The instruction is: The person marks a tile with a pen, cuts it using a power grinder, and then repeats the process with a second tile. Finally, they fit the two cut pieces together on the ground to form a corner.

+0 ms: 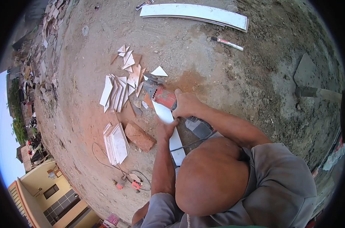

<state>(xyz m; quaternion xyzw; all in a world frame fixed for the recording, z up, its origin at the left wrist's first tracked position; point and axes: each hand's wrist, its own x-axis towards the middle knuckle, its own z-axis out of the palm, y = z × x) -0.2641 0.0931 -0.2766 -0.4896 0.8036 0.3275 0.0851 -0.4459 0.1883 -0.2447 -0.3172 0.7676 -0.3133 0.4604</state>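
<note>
My right hand (pixel 187 104) is closed around the body of a red and dark angle grinder (pixel 164 97). The grinder's head and disc are over the upper end of a long white tile strip (pixel 176 143). My left hand (pixel 166 127) grips the strip around its middle, below the grinder. A white triangular offcut (pixel 160 71) lies just beyond the disc. Left of the grinder is a pile of angled tile pieces (pixel 114 92). A reddish brick block (pixel 140 136) rests left of my left hand, beside a stack of cut tiles (pixel 115 144).
Long white tiles (pixel 195 13) and a marker pen (pixel 227 43) lie at the top. A trowel-like tool (pixel 320 93) is at the right. A cable with red connectors (pixel 136 184) lies at lower left. Rubble (pixel 47 72) lines the left, and a building (pixel 52 193) stands lower left.
</note>
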